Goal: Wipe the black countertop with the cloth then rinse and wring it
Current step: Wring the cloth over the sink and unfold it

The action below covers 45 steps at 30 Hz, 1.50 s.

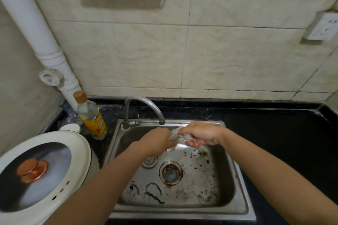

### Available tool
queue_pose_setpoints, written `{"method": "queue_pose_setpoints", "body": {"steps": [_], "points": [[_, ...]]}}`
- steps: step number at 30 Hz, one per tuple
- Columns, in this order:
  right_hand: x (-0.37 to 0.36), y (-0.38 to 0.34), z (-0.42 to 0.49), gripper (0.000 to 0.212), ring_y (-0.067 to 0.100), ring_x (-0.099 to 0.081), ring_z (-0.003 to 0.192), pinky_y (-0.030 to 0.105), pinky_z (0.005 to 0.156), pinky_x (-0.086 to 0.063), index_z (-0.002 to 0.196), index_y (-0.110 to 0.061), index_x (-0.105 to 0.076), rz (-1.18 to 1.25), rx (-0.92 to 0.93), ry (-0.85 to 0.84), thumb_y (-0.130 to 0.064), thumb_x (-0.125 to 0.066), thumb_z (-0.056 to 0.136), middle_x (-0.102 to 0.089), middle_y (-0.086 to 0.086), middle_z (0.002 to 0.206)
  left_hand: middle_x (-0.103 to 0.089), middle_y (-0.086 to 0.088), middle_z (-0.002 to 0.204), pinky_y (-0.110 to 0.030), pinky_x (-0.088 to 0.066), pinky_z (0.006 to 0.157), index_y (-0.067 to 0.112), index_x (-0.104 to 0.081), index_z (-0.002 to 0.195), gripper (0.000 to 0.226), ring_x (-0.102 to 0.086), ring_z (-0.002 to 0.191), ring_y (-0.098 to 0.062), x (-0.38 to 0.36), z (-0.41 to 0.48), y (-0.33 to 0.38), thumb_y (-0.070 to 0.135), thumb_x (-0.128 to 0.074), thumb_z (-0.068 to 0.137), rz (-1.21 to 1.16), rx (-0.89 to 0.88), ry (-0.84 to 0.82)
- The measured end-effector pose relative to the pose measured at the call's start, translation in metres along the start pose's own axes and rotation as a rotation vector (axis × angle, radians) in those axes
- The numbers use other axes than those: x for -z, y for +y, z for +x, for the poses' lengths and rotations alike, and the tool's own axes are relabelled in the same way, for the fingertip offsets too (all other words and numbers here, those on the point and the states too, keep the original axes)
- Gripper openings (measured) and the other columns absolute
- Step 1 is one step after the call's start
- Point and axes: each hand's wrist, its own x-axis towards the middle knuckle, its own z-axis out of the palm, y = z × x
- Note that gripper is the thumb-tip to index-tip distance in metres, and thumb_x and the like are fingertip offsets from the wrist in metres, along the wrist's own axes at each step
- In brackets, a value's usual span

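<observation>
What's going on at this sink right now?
A person is at the steel sink with a bunched pale cloth held over the basin, just below the faucet spout. The left hand grips one end and the right hand grips the other, apparently wringing it. The black countertop lies to the right, and a yellow bottle stands to the left.

cloth [176, 133]: pale grey-white with darker grey patches
countertop [274, 133]: black, faintly speckled towards its far left corner
sink [182, 212]: dull steel grey, floor dotted with brown-black specks
drain [171, 171]: rust-brown ring
tap [144, 102]: silver
bottle [92, 117]: clear, yellow-orange label, tan cap
cooker lid [73, 170]: white rim, dark glass, copper knob
wall tiles [128, 56]: cream, faint veining
pipe [29, 14]: white
</observation>
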Motion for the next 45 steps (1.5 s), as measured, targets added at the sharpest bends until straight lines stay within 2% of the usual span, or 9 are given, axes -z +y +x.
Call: {"method": "queue_pose_setpoints", "body": {"steps": [5,10,14,18,24,30,35,39,45], "points": [[-0.011,-0.005,-0.007,0.023,0.014,-0.059,0.087,0.030,0.079,-0.049,0.112,-0.011,-0.063,-0.308,0.242,0.294,-0.023,-0.058,0.093,-0.063,0.004,0.102,-0.055,0.001,0.064,-0.024,-0.042,0.054,0.017,-0.056,0.068,0.027,-0.051,0.055,-0.012,0.011,0.006,-0.012,0.032,-0.058,0.091,-0.264,0.104,-0.045],[-0.007,-0.004,-0.012,0.087,0.010,-0.036,0.121,0.012,0.093,-0.039,0.147,-0.025,-0.029,-0.753,0.563,0.343,0.005,-0.065,0.074,-0.030,-0.002,0.139,-0.046,0.003,0.061,-0.020,-0.032,0.051,0.016,-0.053,0.080,0.017,-0.037,0.051,-0.009,0.032,-0.002,-0.005,0.025,-0.053,0.094,-0.964,0.135,-0.320],[-0.004,-0.006,0.002,0.060,0.023,-0.048,0.090,0.036,0.076,-0.048,0.126,-0.014,-0.051,-1.160,0.867,0.687,-0.010,-0.075,0.071,-0.052,0.008,0.106,-0.042,0.005,0.059,-0.019,-0.030,0.050,0.017,-0.052,0.077,0.017,-0.034,0.049,-0.007,0.047,-0.004,0.012,0.020,-0.050,0.094,-1.101,0.090,-0.463],[0.008,-0.027,0.002,0.029,0.020,-0.045,0.057,0.026,0.053,-0.027,0.073,-0.014,-0.058,-1.536,1.027,0.910,-0.010,-0.081,0.057,-0.050,0.002,0.064,-0.041,0.005,0.060,-0.019,-0.029,0.049,0.019,-0.047,0.077,0.017,-0.033,0.049,-0.007,0.051,-0.003,0.016,0.018,-0.050,0.094,-0.939,0.091,-0.502],[0.004,-0.047,-0.006,0.014,0.026,-0.058,0.058,0.029,0.052,-0.038,0.080,-0.012,-0.062,-1.559,0.561,0.612,-0.027,-0.065,0.079,-0.063,0.005,0.068,-0.041,0.001,0.058,-0.026,-0.030,0.050,0.015,-0.041,0.066,0.029,-0.035,0.049,-0.013,0.063,0.002,0.031,0.022,-0.047,0.093,0.173,-0.068,-0.112],[-0.009,-0.049,0.000,0.024,0.015,-0.041,0.046,0.029,0.047,-0.035,0.057,-0.007,-0.051,-0.757,0.253,0.414,-0.006,-0.054,0.081,-0.046,0.004,0.051,-0.052,-0.001,0.049,-0.018,-0.009,0.039,0.016,-0.040,0.062,0.039,-0.035,0.037,-0.016,0.053,0.011,0.009,0.027,-0.077,0.070,0.913,-0.308,0.421],[-0.016,-0.046,-0.006,0.031,0.016,-0.032,0.041,0.028,0.046,-0.028,0.052,-0.008,-0.048,-0.319,0.172,0.196,-0.005,-0.057,0.081,-0.039,0.006,0.048,-0.041,0.001,0.040,-0.016,-0.012,0.038,0.016,-0.045,0.054,0.041,-0.035,0.030,-0.013,0.048,0.018,-0.007,0.015,-0.086,0.048,0.920,-0.414,0.555],[-0.009,-0.052,-0.005,0.029,0.008,-0.036,0.043,0.022,0.045,-0.031,0.059,-0.017,-0.049,-0.497,0.168,0.207,-0.012,-0.063,0.083,-0.043,-0.004,0.050,-0.056,-0.001,0.065,-0.025,-0.023,0.042,0.014,-0.054,0.076,0.027,-0.051,0.052,-0.016,0.042,0.016,-0.005,0.027,-0.077,0.070,0.749,-0.373,0.585],[0.000,-0.061,-0.003,0.016,0.018,-0.055,0.070,0.031,0.057,-0.042,0.082,-0.012,-0.064,-1.208,0.224,0.452,-0.028,-0.062,0.085,-0.061,0.005,0.080,-0.053,0.002,0.083,-0.025,-0.040,0.059,0.016,-0.047,0.090,0.018,-0.052,0.072,-0.015,0.051,0.013,0.001,0.023,-0.062,0.084,-0.083,-0.073,-0.067]]}}
